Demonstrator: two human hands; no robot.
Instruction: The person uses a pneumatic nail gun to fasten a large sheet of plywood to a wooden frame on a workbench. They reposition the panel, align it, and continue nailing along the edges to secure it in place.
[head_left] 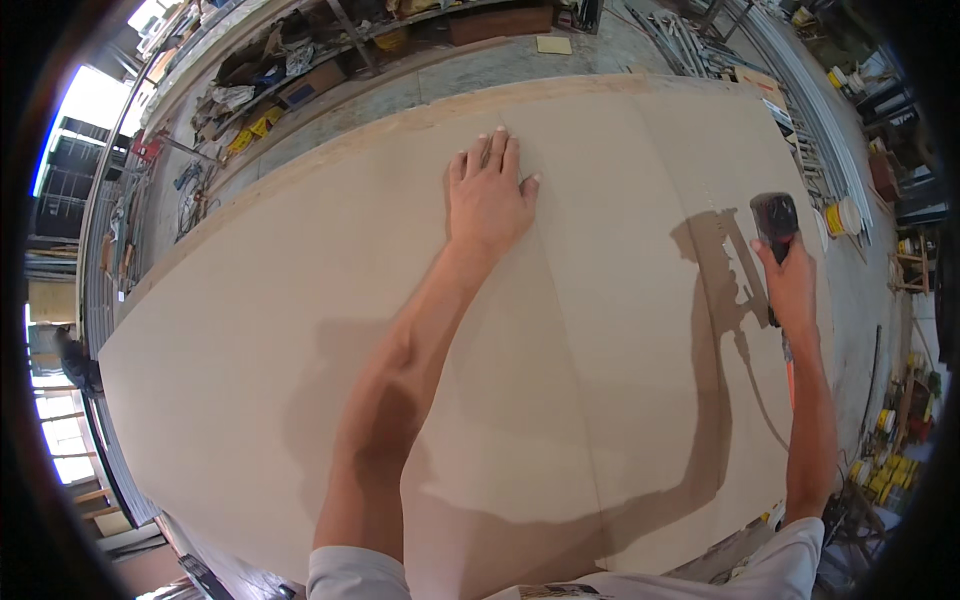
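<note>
Cluttered floor surrounds the board — left grip spread flat on its far half, right grip clasping a power tool whose tilt could mar the board's right edge.

A handheld tool, cluttered shelving and bucket show a workshop.

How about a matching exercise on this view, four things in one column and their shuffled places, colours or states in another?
Things:
1. Left hand
2. Right hand
3. Handheld tool
4. Large board

Descriptions:
A. Broad, flat and beige
B. Closed around a grip
C. Spread palm down, near the far edge
D. Black-headed, toward the right side

Right pairs: 1-C, 2-B, 3-D, 4-A
</note>
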